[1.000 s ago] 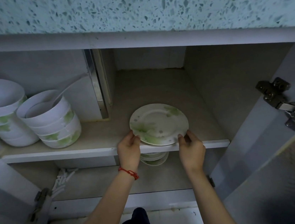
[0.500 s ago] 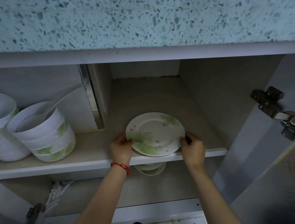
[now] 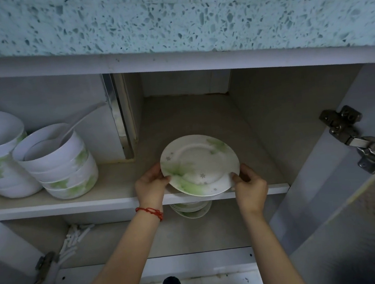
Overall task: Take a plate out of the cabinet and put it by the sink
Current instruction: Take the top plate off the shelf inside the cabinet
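Note:
A white plate (image 3: 200,164) with green leaf prints is held in front of the open cabinet, level with the front edge of the shelf (image 3: 71,206). My left hand (image 3: 150,187) grips its left rim, with a red string around that wrist. My right hand (image 3: 250,187) grips its lower right rim. Below the plate, a stack of similar plates (image 3: 191,209) sits on the lower level, mostly hidden by the shelf edge and the held plate. The sink is out of view.
Two stacks of white and green bowls (image 3: 59,167) stand on the shelf at left, one holding a white spoon. The speckled countertop edge (image 3: 166,19) overhangs the cabinet. An open door with a metal hinge (image 3: 356,138) stands at right. A bundle of white sticks (image 3: 75,238) lies at lower left.
The plate held in both hands has stayed at the shelf edge while my view has tilted up, showing more of the countertop edge.

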The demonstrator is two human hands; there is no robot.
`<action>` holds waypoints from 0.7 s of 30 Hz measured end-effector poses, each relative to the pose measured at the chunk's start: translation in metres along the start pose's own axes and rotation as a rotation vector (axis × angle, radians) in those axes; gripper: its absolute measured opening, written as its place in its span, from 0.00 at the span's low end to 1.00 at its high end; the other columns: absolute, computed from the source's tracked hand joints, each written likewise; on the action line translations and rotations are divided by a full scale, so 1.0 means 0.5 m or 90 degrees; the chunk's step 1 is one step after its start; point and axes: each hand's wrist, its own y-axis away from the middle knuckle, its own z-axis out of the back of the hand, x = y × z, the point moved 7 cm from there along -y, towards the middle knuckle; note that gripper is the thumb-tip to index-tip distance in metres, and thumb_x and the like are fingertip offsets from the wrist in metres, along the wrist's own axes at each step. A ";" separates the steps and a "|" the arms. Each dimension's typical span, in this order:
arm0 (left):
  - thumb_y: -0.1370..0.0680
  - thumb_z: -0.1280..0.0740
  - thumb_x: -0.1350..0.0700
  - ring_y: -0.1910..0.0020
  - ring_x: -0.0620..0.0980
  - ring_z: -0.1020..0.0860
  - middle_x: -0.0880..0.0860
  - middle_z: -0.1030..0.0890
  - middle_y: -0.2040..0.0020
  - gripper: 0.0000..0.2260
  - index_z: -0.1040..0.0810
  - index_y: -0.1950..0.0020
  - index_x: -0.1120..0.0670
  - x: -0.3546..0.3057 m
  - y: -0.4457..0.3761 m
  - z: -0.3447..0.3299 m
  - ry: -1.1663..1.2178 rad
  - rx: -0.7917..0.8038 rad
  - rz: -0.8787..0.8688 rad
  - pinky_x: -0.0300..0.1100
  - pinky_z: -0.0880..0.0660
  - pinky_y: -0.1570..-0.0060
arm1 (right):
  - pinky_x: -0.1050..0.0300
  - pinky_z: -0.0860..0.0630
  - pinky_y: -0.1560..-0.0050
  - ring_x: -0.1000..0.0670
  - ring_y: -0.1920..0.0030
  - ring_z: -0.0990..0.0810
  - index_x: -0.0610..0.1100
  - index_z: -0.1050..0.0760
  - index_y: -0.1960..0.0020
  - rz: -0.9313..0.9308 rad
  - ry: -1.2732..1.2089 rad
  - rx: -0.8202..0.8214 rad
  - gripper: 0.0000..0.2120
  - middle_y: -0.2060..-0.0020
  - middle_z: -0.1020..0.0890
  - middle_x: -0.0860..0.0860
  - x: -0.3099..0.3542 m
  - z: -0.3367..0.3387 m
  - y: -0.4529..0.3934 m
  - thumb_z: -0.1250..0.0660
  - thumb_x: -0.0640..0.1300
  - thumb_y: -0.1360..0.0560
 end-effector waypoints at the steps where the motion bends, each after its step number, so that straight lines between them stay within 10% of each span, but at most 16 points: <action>1: 0.33 0.36 0.77 0.46 0.57 0.23 0.62 0.22 0.42 0.22 0.26 0.40 0.65 0.002 0.004 0.003 0.017 0.004 0.012 0.51 0.28 0.39 | 0.60 0.28 0.50 0.51 0.52 0.21 0.42 0.22 0.42 -0.022 -0.027 -0.008 0.16 0.55 0.18 0.50 -0.001 0.005 0.006 0.31 0.35 0.30; 4: 0.33 0.37 0.78 0.44 0.60 0.22 0.62 0.23 0.41 0.24 0.28 0.38 0.66 0.009 0.020 0.013 0.064 0.019 0.046 0.56 0.28 0.39 | 0.59 0.28 0.47 0.51 0.52 0.22 0.39 0.23 0.42 -0.086 -0.135 -0.022 0.17 0.54 0.20 0.49 -0.008 0.014 0.022 0.32 0.32 0.30; 9: 0.33 0.39 0.80 0.64 0.43 0.17 0.57 0.22 0.47 0.24 0.30 0.38 0.67 0.017 0.055 0.037 0.123 0.021 0.052 0.36 0.20 0.59 | 0.70 0.23 0.58 0.50 0.52 0.22 0.34 0.25 0.41 -0.142 -0.269 -0.017 0.19 0.53 0.21 0.48 -0.016 0.026 0.045 0.33 0.26 0.31; 14: 0.33 0.38 0.79 0.51 0.53 0.21 0.57 0.23 0.44 0.25 0.29 0.37 0.65 0.023 0.079 0.052 0.119 0.025 0.051 0.33 0.20 0.62 | 0.65 0.24 0.52 0.50 0.52 0.20 0.36 0.22 0.44 -0.172 -0.282 0.011 0.18 0.53 0.18 0.46 -0.037 0.036 0.059 0.33 0.26 0.32; 21: 0.32 0.38 0.78 0.44 0.55 0.22 0.59 0.22 0.40 0.25 0.28 0.37 0.63 0.046 0.080 0.063 0.089 0.048 0.059 0.44 0.24 0.45 | 0.72 0.22 0.60 0.55 0.58 0.19 0.39 0.21 0.47 -0.166 -0.300 0.070 0.16 0.62 0.18 0.53 -0.051 0.044 0.056 0.33 0.26 0.32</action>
